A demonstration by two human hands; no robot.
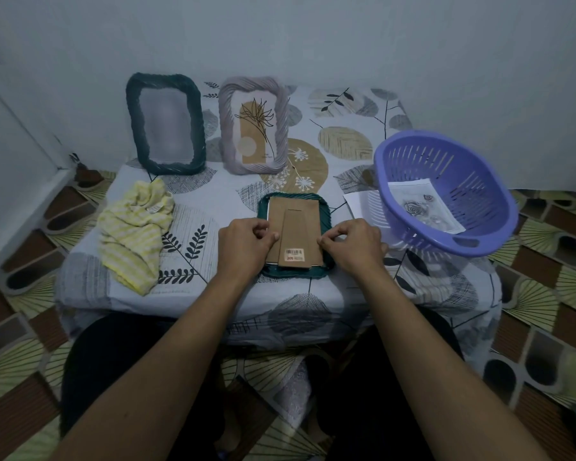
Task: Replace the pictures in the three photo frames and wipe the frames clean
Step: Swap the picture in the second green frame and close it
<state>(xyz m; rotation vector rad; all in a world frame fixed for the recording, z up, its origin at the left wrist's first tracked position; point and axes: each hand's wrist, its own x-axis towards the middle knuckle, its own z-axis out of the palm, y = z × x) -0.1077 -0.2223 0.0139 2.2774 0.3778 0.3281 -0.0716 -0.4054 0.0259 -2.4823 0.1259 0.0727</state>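
Observation:
A dark green photo frame (326, 207) lies face down in front of me, its brown cardboard back (295, 224) and stand turned up. My left hand (245, 246) pinches at the back's left edge with curled fingers. On the right edge my right hand (354, 244) pinches the same way. Behind, a second dark green frame (132, 128) stands at the left with a blurred picture. A pale lilac frame (281, 128) stands beside it, holding a plant drawing. A yellow striped cloth (135, 234) lies crumpled at the left.
A purple plastic basket (479, 234) sits tilted at the right with a rose picture (423, 207) inside. White paper (359, 202) lies between the basket and the flat frame. The low table (213, 294) wears a leaf-patterned cover. Walls close in at the back and left.

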